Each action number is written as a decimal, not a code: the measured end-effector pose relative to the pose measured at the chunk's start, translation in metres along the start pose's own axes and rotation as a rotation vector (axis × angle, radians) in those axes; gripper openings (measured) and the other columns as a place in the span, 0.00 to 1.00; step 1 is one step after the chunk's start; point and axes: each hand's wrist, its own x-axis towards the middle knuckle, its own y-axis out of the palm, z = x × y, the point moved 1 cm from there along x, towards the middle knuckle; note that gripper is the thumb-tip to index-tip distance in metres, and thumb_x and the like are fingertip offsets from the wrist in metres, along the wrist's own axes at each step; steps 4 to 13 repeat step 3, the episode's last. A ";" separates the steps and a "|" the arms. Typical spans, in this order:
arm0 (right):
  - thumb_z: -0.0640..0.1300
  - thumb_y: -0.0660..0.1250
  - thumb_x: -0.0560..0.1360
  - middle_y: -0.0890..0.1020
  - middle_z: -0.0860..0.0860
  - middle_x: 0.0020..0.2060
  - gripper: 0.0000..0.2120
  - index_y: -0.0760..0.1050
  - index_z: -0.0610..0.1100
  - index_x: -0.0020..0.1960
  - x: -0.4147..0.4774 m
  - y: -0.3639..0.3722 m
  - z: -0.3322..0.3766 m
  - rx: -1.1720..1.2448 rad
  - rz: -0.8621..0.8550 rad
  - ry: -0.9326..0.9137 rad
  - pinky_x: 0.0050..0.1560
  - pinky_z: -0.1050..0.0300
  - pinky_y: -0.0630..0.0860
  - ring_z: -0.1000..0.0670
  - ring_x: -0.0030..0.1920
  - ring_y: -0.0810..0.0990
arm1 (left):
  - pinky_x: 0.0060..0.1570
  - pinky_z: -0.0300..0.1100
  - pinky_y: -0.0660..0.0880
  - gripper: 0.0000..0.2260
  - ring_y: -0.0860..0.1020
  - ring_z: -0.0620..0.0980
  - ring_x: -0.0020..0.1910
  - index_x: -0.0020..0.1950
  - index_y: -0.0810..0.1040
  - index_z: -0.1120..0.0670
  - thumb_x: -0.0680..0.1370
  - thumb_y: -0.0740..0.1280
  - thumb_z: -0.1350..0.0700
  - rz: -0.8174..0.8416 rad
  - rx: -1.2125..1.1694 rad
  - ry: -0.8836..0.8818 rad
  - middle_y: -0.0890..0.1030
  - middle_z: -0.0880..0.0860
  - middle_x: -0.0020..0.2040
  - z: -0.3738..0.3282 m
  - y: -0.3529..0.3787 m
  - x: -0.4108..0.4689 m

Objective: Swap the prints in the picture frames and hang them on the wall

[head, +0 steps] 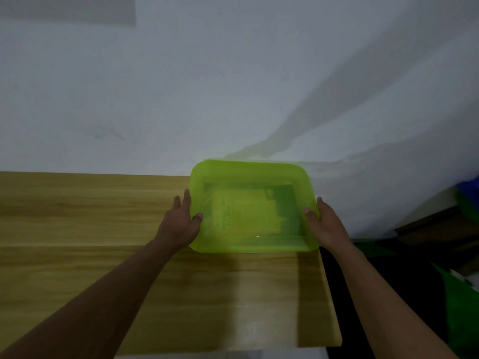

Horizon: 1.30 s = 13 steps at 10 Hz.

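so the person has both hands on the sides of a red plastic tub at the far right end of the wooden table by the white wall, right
Not quite: the plastic tub is translucent green, not red. The rest holds. In the head view the left hand and right hand each have a grip on a side of it, at the far right end of the wooden table, by the white wall.

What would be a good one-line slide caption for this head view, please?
Both hands, left hand and right hand, grip a translucent green bin at the wooden table by a white wall.
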 end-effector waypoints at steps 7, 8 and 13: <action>0.52 0.69 0.72 0.80 0.54 0.63 0.20 0.77 0.50 0.63 -0.179 -0.119 0.148 0.397 -0.300 -0.497 0.63 0.65 0.72 0.58 0.66 0.75 | 0.33 0.31 0.74 0.10 0.78 0.37 0.32 0.52 0.78 0.35 0.74 0.70 0.50 -0.279 -0.366 0.315 0.80 0.39 0.36 0.042 -0.034 -0.190; 0.52 0.69 0.72 0.80 0.54 0.63 0.20 0.77 0.50 0.63 -0.179 -0.119 0.148 0.397 -0.300 -0.497 0.63 0.65 0.72 0.58 0.66 0.75 | 0.33 0.31 0.74 0.10 0.78 0.37 0.32 0.52 0.78 0.35 0.74 0.70 0.50 -0.279 -0.366 0.315 0.80 0.39 0.36 0.042 -0.034 -0.190; 0.52 0.69 0.72 0.80 0.54 0.63 0.20 0.77 0.50 0.63 -0.179 -0.119 0.148 0.397 -0.300 -0.497 0.63 0.65 0.72 0.58 0.66 0.75 | 0.33 0.31 0.74 0.10 0.78 0.37 0.32 0.52 0.78 0.35 0.74 0.70 0.50 -0.279 -0.366 0.315 0.80 0.39 0.36 0.042 -0.034 -0.190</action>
